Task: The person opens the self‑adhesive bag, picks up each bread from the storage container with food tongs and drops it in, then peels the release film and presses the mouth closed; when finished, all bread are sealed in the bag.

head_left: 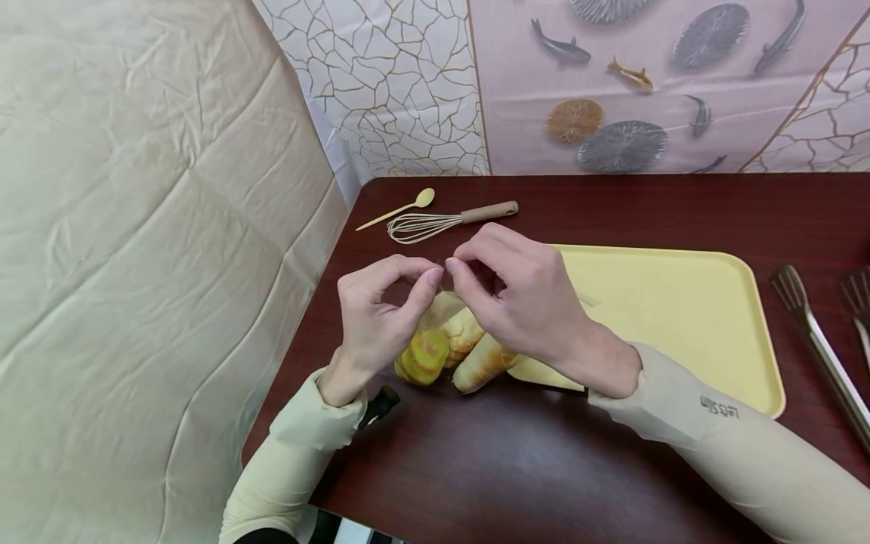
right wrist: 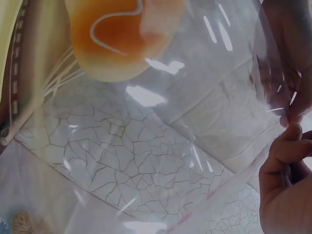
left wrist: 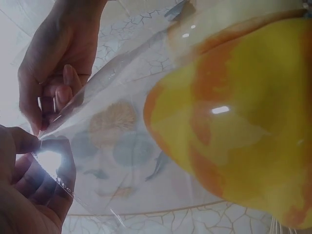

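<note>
A clear plastic bag hangs between my hands, with several bread-like pieces in it or behind its film. In the head view these include a yellow-green piece, a long golden roll and a scored bun. My left hand pinches the bag's upper edge between thumb and forefinger. Right beside it, my right hand pinches the same edge, fingertips nearly meeting the left ones. A reddish strip runs along the film in the right wrist view. Whether the bag's mouth is sealed cannot be made out.
Behind the hands lie a yellow spoon and a whisk. A pale yellow tray sits to the right, partly behind the right forearm. Farther right are a metal utensil and a fork-like one, on the dark table.
</note>
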The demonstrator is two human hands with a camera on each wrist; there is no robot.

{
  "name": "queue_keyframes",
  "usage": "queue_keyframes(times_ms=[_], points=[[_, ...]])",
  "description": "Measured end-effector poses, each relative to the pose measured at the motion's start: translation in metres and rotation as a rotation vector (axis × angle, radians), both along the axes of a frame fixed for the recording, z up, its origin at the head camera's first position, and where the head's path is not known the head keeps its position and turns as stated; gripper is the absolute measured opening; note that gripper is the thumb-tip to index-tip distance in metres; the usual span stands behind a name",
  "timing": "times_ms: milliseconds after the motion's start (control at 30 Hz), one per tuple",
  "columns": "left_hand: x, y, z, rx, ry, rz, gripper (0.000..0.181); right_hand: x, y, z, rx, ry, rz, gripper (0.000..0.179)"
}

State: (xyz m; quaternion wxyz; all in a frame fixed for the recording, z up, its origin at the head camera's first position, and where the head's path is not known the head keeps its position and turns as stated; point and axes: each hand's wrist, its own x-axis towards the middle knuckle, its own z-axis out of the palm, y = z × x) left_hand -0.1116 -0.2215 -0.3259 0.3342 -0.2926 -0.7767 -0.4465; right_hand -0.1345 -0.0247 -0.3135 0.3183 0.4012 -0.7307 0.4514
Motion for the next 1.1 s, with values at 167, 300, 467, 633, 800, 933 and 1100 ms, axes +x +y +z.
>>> queue_keyframes(times_ms=[167,300,467,633,800,933,1100], points=[[-0.001,-0.002,-0.001,0.016,-0.02,0.028,0.008,0.0,0.006,-0.001,-0.004,-0.004,-0.042,0.011],[-0.002,-0.003,-0.002,0.042,-0.038,0.026,0.009,-0.001,0.014,-0.004,-0.007,0.003,-0.071,0.009],[-0.002,-0.004,-0.002,0.091,-0.057,0.016,0.008,0.0,0.025,-0.007,-0.006,0.002,-0.098,0.009],[-0.002,-0.007,-0.002,0.156,-0.084,0.001,0.009,0.0,0.037,-0.014,-0.057,-0.024,-0.095,0.013],[-0.002,-0.012,-0.002,0.209,-0.11,0.016,0.012,-0.002,0.051,-0.021,-0.126,-0.05,-0.108,0.016],[-0.003,-0.016,-0.003,0.221,-0.111,0.048,0.012,-0.003,0.063,-0.026,-0.126,-0.067,-0.138,0.013],[-0.004,-0.021,-0.004,0.235,-0.124,0.092,0.011,-0.005,0.079,-0.034,-0.131,-0.106,-0.19,0.013]])
